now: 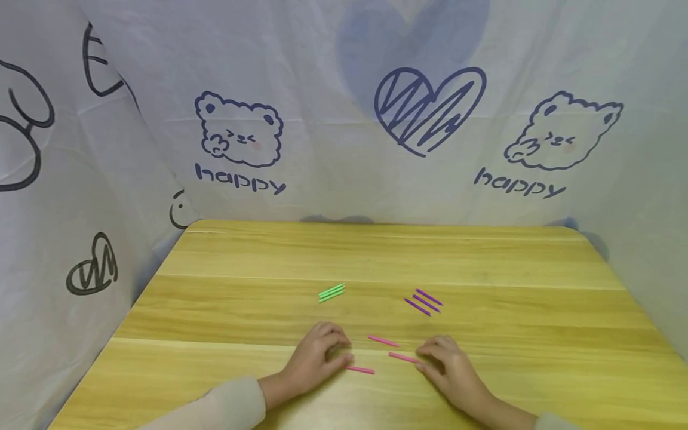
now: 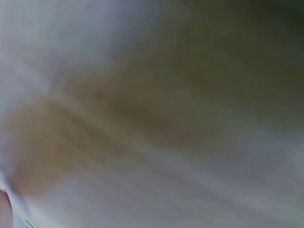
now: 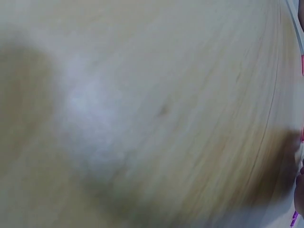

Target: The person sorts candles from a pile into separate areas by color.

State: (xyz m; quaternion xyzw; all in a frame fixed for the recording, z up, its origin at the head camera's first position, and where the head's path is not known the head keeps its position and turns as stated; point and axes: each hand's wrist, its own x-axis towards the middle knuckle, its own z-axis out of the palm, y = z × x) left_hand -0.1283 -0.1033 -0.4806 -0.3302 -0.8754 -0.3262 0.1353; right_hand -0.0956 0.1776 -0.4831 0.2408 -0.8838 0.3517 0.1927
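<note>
Three thin pink sticks lie apart on the wooden table in the head view. My left hand (image 1: 318,357) is at the left end of the nearest pink stick (image 1: 361,370), its thumb overlapping that end and a gap showing between thumb and fingers. At the right end of another pink stick (image 1: 403,358) is my right hand (image 1: 452,371), thumb and fingertips spread on either side of it. A third pink stick (image 1: 383,341) lies between and slightly beyond both hands. The left wrist view is mostly blurred tabletop; fingers (image 3: 299,194) show at the right wrist view's edge.
Three green sticks (image 1: 331,292) lie side by side beyond my left hand. Three purple sticks (image 1: 424,302) with tapered ends lie roughly parallel beyond my right hand. A patterned white cloth (image 1: 333,173) hangs behind and beside the wooden table (image 1: 242,257).
</note>
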